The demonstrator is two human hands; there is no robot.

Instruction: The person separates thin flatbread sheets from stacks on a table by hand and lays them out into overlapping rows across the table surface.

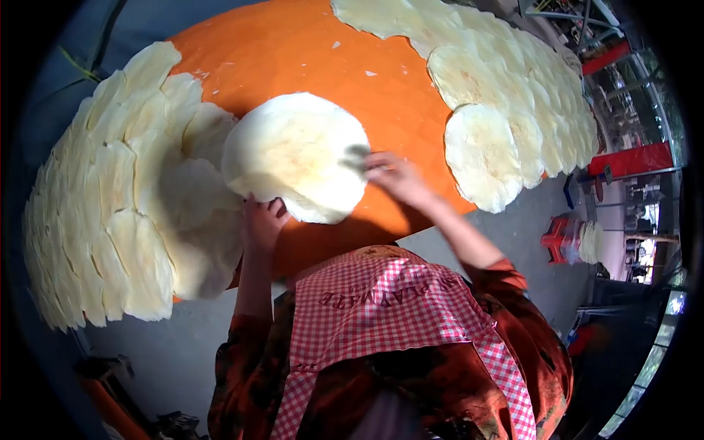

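Note:
A round, pale flatbread (304, 150) with faint brown patches lies over the orange surface (396, 95), its left side close to other flatbreads. At its lower left edge is my left hand (264, 220), fingers bent and closed on the rim. My right hand (400, 178), slightly blurred, has its fingers pinched together at the right edge; exactly how they hold the rim is hard to see. A dark shadow falls on the bread beside those fingertips.
Overlapping flatbreads (114, 198) cover the left of the surface, and more flatbreads (482, 150) cover the right. White crumbs dot the orange middle. Beyond the right edge, a red stool (559, 238) stands on the grey floor (513, 246). A checked apron (389, 308) hangs at the near edge.

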